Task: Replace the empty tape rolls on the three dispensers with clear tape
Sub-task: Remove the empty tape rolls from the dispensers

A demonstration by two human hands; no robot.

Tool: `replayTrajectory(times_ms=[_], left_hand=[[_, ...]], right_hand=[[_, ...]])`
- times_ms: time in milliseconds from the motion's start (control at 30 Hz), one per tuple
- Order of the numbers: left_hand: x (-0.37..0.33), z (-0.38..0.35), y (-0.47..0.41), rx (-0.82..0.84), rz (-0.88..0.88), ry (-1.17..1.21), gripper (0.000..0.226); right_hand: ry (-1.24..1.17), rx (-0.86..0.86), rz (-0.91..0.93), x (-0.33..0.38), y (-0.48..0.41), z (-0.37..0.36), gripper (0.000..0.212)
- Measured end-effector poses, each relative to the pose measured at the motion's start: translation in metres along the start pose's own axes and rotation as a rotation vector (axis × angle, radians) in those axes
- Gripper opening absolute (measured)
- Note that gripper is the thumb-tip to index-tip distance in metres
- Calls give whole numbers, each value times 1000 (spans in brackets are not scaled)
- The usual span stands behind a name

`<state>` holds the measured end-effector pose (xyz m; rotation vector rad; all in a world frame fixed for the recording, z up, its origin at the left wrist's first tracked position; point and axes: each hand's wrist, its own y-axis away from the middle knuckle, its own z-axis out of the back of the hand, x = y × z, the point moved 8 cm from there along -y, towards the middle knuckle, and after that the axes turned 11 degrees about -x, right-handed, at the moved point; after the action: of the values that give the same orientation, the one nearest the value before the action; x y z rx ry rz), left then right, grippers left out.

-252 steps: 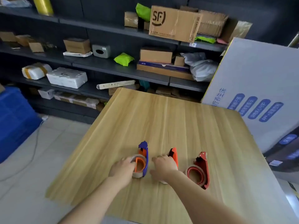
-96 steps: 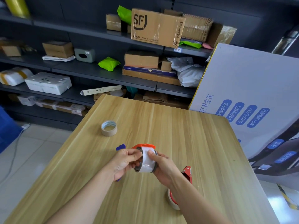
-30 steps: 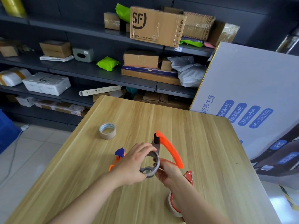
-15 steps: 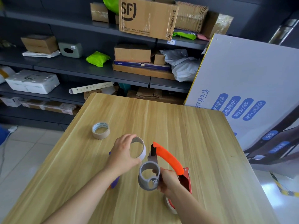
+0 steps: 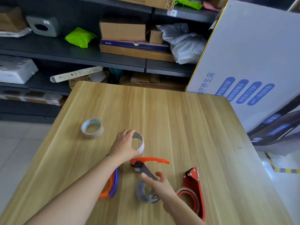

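Note:
My left hand (image 5: 124, 147) grips a white empty tape core (image 5: 140, 144) just above the wooden table (image 5: 178, 117). The orange dispenser (image 5: 150, 160) lies flat on the table, its grey hub (image 5: 143, 193) bare. My right hand (image 5: 159, 184) hovers over the dispenser's grey arm with its fingers apart. A blue and orange dispenser (image 5: 112, 185) lies partly hidden under my left forearm. The red dispenser (image 5: 195, 187) lies to the right with a thin roll on its hub. A tan roll (image 5: 92, 129) sits apart at the left.
A large white printed box (image 5: 251, 54) leans along the table's right side. Dark shelves (image 5: 73, 52) behind the table hold cardboard boxes and parcels. Tiled floor lies off the table's left edge (image 5: 48, 143).
My left hand has carried the white core away from the dispenser. My right hand has laid the orange dispenser flat on the table and loosened its fingers.

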<state>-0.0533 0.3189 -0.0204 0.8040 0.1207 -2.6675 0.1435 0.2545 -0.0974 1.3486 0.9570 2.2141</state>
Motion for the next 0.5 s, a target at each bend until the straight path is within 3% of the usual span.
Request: replayTrajectory(times_ms=[33, 67, 167, 267, 367, 500], left_hand=[[2, -3, -4, 2, -7, -10, 85], [5, -5, -9, 1, -12, -17, 85], [13, -13, -22, 10, -1, -42, 88], [17, -21, -34, 11, -12, -128, 79], [16, -25, -41, -2, -62, -291, 63], [23, -45, -51, 67, -86, -337, 47]], right_hand=[[70, -25, 14, -4, -3, 0, 67], [160, -63, 53, -5, -7, 2, 59], [451, -218, 216, -2, -18, 12, 15], [628, -323, 311, 4, -16, 15, 29], [650, -333, 350, 9, -13, 11, 28], [656, -339, 387, 12, -13, 8, 26]])
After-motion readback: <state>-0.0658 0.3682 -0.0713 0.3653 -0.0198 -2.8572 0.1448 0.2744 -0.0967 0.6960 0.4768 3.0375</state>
